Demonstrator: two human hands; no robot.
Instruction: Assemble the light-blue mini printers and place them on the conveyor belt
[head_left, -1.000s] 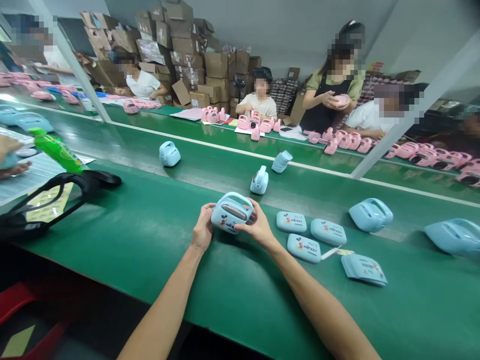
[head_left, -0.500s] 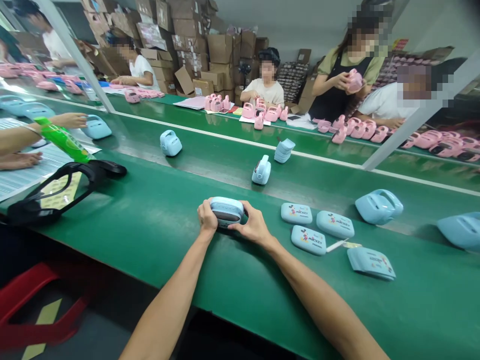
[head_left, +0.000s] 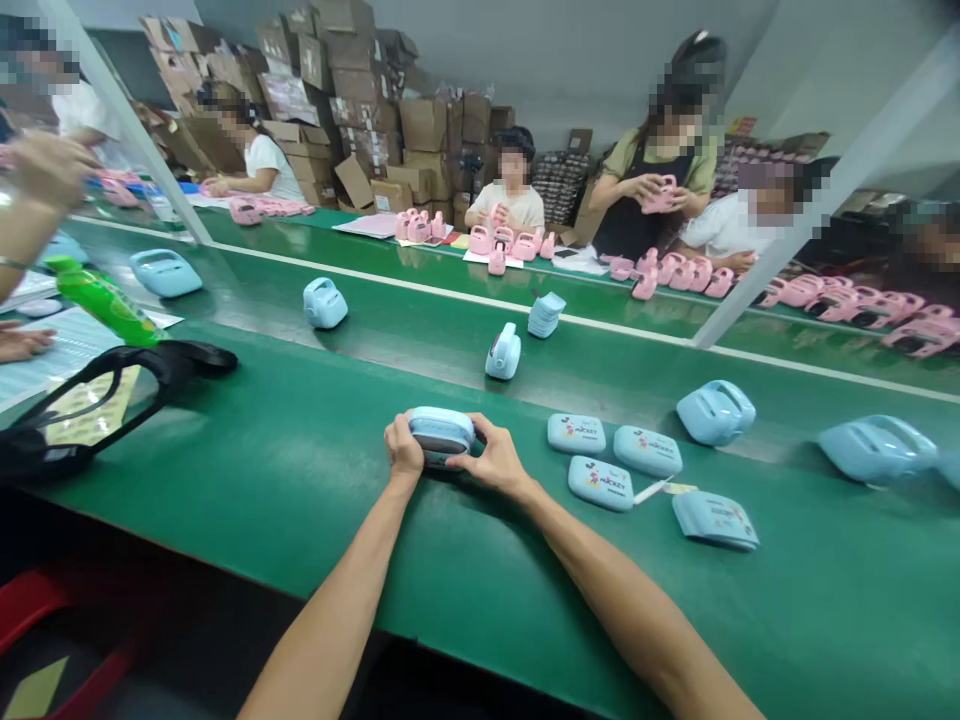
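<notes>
Both my hands grip a light blue plastic housing (head_left: 442, 432) that rests on the green table (head_left: 315, 480). My left hand (head_left: 403, 447) clasps its left end, fingers curled. My right hand (head_left: 491, 463) wraps its right side, thumb on the front. Just right of my right hand lie three flat blue printed covers (head_left: 601, 483), a thin white strip (head_left: 654, 490) and a stack of blue covers (head_left: 714, 519).
Blue housings (head_left: 715, 412) ride the green conveyor belt (head_left: 420, 330) behind. A black-framed tool (head_left: 90, 395) and a green bottle (head_left: 105, 300) lie at left, near another person's hands (head_left: 22, 342). Across the belt, several people handle pink housings (head_left: 679, 275). Cardboard boxes (head_left: 360, 100) are stacked behind.
My hands turned the blue housing from tilted-up, printed face showing, down onto the table, top edge toward me. The loose housings on the belt drifted left. A neighbour's hand rose at far left.
</notes>
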